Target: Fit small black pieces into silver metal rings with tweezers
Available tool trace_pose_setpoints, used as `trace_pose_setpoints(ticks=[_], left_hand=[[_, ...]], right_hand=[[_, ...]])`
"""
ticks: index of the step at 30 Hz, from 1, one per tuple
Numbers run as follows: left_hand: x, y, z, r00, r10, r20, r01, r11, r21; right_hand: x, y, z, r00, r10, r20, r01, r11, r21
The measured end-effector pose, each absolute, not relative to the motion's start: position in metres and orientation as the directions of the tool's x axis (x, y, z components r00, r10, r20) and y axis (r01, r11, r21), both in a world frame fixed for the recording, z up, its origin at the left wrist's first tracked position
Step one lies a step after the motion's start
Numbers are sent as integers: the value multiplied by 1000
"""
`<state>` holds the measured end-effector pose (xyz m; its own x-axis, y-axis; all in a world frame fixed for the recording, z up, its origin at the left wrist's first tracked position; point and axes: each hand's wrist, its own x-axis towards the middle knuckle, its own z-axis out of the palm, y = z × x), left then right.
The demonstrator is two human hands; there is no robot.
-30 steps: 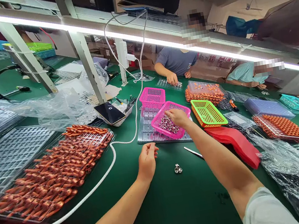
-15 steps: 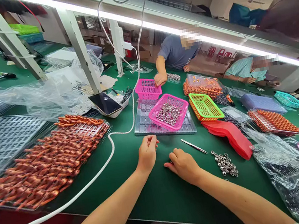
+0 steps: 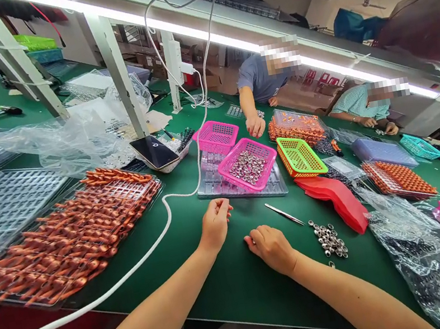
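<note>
Head view: both hands low over the bench, loose beads beside the right forearm.
Left hand is curled with thumb and fingertips drawn together, near the front edge of the tray; right hand is palm down, fingers loosely bent. Whether either has hold of a bead, I cannot tell. More beads fill the pink basket, which sits on the tray; the tweezers lie between basket and loose beads. Good handling, I judge, means a light fingertip grip, since such small round parts could roll. One bead sits just apart from the pile, so the right forearm wants care not to sweep it away; keeping hands low over the bench would shorten any drop.
</note>
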<state>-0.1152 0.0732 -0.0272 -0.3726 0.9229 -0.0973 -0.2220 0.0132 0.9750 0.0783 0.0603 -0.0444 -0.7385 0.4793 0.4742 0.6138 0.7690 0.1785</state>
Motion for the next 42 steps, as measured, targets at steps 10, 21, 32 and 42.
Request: trace_pose_setpoints(ticks=[10, 21, 32, 42], left_hand=[[-116, 73, -27, -354, 928, -115, -227, 34, 973], [-115, 74, -25, -351, 930, -112, -213, 38, 976], [-116, 66, -17, -245, 968, -51, -105, 26, 994], [-112, 69, -19, -271, 960, -72, -76, 53, 996]], right_hand=[[75, 73, -40, -708, 497, 501, 614, 784, 90], [73, 134, 6, -484, 686, 543, 745, 649, -156], [42, 260, 85, -445, 827, 342, 797, 540, -269], [96, 82, 38, -783, 608, -130, 595, 672, -441]])
